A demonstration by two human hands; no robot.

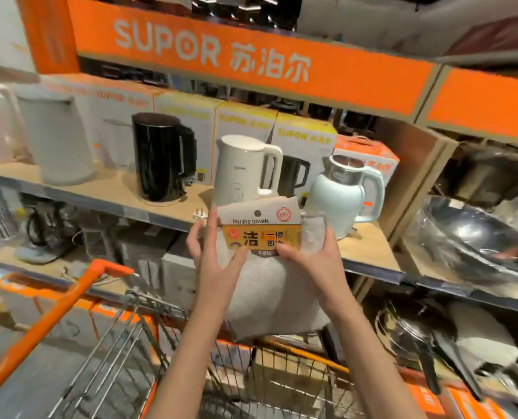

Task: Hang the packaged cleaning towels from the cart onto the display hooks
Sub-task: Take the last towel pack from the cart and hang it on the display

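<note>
Store shelf [161,204] of kettles behind, wire cart [191,373] below, left hand [212,252] and right hand [309,255] both pinching towel pack [260,234] between them

Just the one head cam here, sitting up at eye level and tilting forward and down. It's hanging right over the orange-handled wire shopping cart [106,337] and facing the wooden shelf [106,192] under the orange SUPOR banner [221,55], really close up.
</note>
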